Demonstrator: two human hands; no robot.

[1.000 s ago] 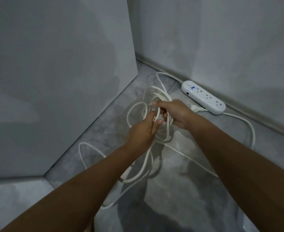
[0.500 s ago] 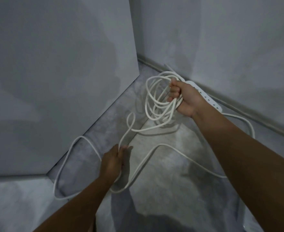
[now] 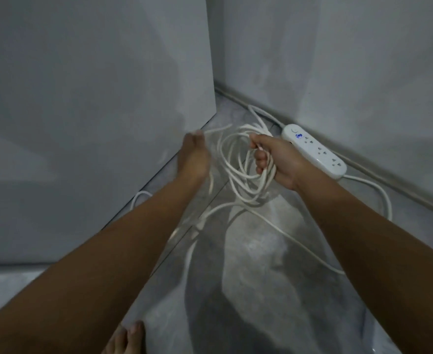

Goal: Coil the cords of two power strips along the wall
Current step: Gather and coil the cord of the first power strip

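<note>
A white power strip [image 3: 315,151] with a blue light lies on the grey floor along the right wall. My right hand [image 3: 276,159] grips several loops of its white cord [image 3: 235,172], held just above the floor. My left hand [image 3: 193,155], blurred by motion, holds a strand of the same cord and carries it up beside the coil. Loose cord trails over the floor below the coil and curves back round to the strip's near end. Only one power strip is in view.
A grey panel [image 3: 95,111] stands at the left and meets the floor beside my left arm. The right wall's skirting [image 3: 389,180] runs behind the strip. My bare toes [image 3: 127,338] show at the bottom edge.
My left hand has come up from low on the floor to the coil, bringing a strand of cord with it. The right hand has kept its grip on the loops.
</note>
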